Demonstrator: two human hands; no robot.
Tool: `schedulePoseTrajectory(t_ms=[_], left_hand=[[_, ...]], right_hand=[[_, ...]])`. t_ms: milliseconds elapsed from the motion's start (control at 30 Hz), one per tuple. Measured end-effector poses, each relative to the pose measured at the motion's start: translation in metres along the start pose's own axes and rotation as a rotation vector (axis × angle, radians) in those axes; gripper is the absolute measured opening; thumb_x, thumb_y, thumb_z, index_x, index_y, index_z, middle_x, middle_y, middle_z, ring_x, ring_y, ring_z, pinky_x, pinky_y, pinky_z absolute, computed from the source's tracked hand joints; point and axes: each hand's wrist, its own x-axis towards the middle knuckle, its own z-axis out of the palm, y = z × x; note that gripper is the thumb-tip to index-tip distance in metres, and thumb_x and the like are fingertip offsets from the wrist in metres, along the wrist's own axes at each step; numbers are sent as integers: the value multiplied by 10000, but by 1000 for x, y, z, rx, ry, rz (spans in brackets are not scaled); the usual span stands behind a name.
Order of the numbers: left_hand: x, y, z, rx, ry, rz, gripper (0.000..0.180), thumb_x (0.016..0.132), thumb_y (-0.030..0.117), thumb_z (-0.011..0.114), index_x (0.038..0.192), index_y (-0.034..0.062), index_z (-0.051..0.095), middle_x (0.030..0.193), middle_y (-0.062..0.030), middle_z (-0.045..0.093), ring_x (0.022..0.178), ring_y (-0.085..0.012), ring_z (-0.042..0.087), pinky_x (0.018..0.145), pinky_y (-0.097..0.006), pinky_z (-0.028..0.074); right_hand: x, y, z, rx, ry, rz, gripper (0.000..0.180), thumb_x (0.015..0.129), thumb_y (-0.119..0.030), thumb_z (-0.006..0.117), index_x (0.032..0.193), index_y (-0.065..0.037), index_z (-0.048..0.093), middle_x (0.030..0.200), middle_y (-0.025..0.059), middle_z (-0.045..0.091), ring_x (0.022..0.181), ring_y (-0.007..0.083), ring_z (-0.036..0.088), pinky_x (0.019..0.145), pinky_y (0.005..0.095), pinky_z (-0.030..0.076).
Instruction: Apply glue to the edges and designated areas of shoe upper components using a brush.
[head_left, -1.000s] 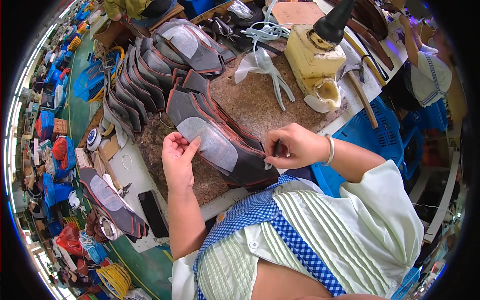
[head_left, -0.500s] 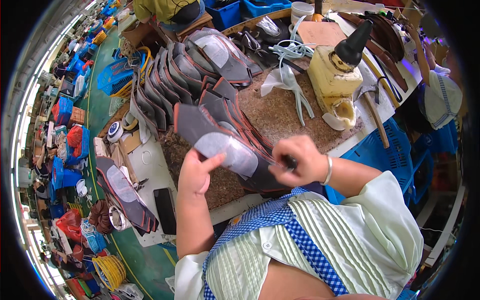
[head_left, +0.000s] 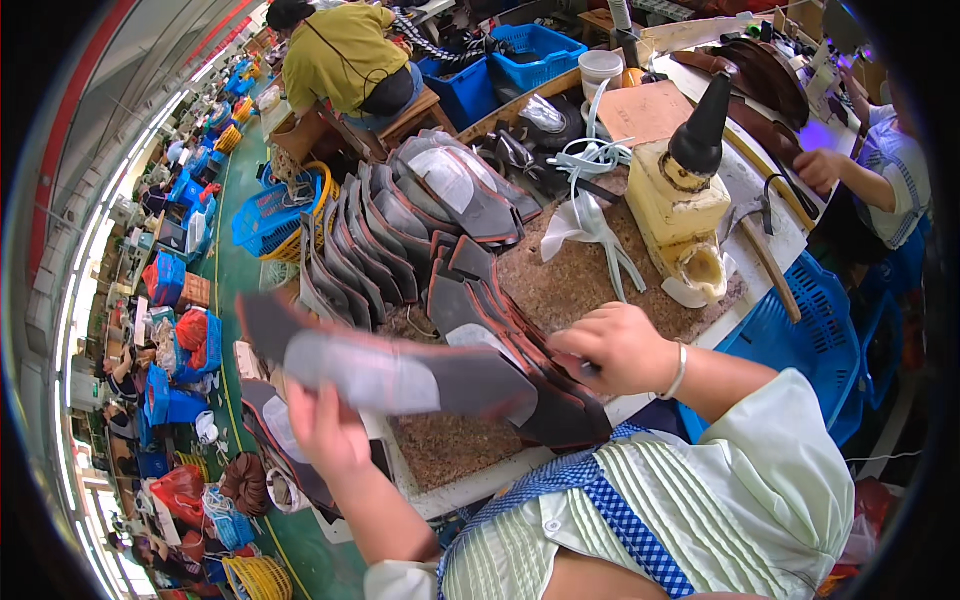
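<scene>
My left hand (head_left: 328, 430) holds a long dark shoe-upper piece with a pale grey lining patch (head_left: 385, 368), lifted off the bench and swung out to the left; the piece is motion-blurred. My right hand (head_left: 618, 348) rests closed on a stack of similar dark upper pieces (head_left: 520, 345) lying on the brown worktop (head_left: 590, 280). Whether the right hand grips a tool is hidden by its fingers.
A row of dark upper pieces (head_left: 370, 245) leans at the bench's back left. A yellowish glue pot with a black cone (head_left: 685, 200), a hammer (head_left: 765, 260) and pale straps (head_left: 590, 215) lie at right. Another person in yellow (head_left: 345, 60) sits beyond; blue crates (head_left: 810, 330) stand around.
My left hand has lifted the lined upper piece off the stack and carried it left and down. My right hand stayed on the stack. The view shifted.
</scene>
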Motion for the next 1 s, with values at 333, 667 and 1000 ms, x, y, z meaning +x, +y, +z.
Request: schedulePoseTrajectory(t_ms=[333,667,1000], left_hand=[[266,-178,27,91,24,-233,410,818,61,641,1179,-33,471,914,-53,582,768,-134,560,684,-261,467],[202,-141,34,922,-138,11,294,922,235,501,961,-23,638,1003,-102,617,972,-198,561,863,-316,415],[-28,-99,35,515,-100,-226,340,788,-6,643,1082,-3,471,881,-28,525,772,-67,510,655,-177,427]], right_hand=[[-97,45,-83,683,1033,537,105,822,-85,588,814,-30,500,826,57,581,721,103,554,659,274,452],[-90,75,-83,-227,288,383,141,740,-80,693,829,-22,599,725,91,602,619,218,580,554,306,463],[-105,74,-111,444,311,1135,93,825,-127,586,803,-45,548,580,-46,472,446,8,380,386,175,266]])
